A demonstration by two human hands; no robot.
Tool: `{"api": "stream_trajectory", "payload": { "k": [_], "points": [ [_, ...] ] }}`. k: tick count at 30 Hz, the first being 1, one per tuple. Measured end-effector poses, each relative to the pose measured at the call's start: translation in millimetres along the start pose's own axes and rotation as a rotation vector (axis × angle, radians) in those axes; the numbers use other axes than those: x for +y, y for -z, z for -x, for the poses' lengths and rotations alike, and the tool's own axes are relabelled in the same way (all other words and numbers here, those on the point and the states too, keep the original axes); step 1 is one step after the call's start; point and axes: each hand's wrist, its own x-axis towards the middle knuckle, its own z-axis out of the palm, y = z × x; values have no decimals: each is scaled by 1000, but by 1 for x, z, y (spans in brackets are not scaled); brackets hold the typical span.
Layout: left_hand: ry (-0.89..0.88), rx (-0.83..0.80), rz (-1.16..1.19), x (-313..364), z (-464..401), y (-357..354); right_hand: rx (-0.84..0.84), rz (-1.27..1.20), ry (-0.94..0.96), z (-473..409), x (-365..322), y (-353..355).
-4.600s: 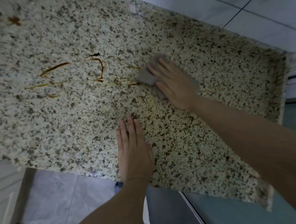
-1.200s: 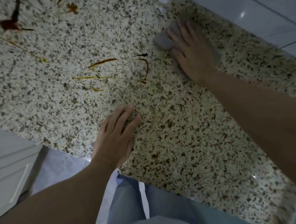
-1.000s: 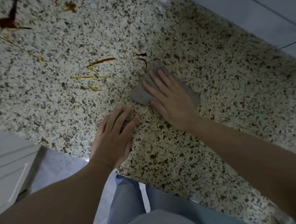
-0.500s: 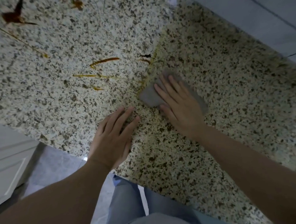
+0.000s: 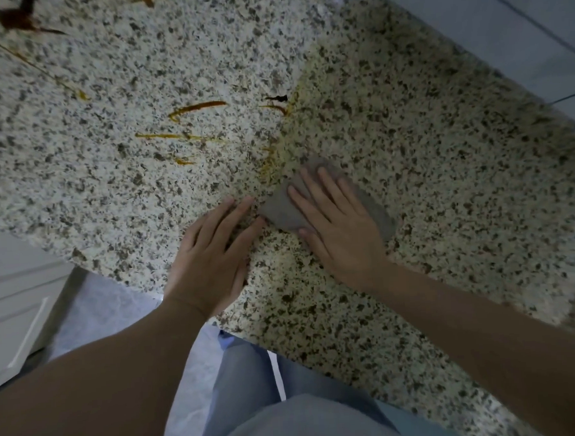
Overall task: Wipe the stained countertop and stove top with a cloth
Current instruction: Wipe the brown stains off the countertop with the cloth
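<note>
With the right hand (image 5: 338, 235) pressing flat, straight fingers on the cloth (image 5: 280, 210) and the left hand (image 5: 211, 258) flat beside it, the countertop (image 5: 443, 163) appears wiped right of the cloth, while orange streaks (image 5: 197, 107) left of the cloth remain.

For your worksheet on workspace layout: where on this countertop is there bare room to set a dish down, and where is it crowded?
Bare stone lies right of the cloth, toward the tiled wall, and near the front edge right of the right hand. Crowded: the left hand lies close beside the cloth, and brown streaks mark the countertop just beyond them.
</note>
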Motion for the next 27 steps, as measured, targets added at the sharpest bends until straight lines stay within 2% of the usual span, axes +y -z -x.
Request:
{"api": "stream_trajectory", "payload": {
  "k": [2,4,5,8,10,12,14,16,18,19,21,24,27],
  "points": [
    [3,-8,1,-1,1,1,-57,-3,148,-5,18,4],
    [-2,0,5,-2,0,0,-96,90,191,-42,55,16],
    [-5,8,8,-2,0,-1,-66,135,158,-64,76,21],
    [-8,37,19,-1,-1,-4,21,115,-102,-109,129,38],
    [-5,47,20,-2,-2,-4,75,48,-227,-110,119,34],
    [-2,49,30,-1,0,-5,87,76,-258,-80,72,24],
    [3,49,32,0,2,-5,3,41,-152,-20,18,6],
    [7,54,35,1,3,-5,-74,-22,54,34,-13,-5],
    [5,64,44,1,1,-5,-113,1,241,34,6,-2],
    [2,68,47,0,0,-5,-141,54,278,19,26,0],
    [-3,81,56,0,0,-6,-148,190,177,-23,70,12],
    [-9,96,58,0,1,-7,-42,185,-119,-66,130,32],
    [0,97,90,0,0,-7,64,95,-292,-69,125,29]
  ]
}}
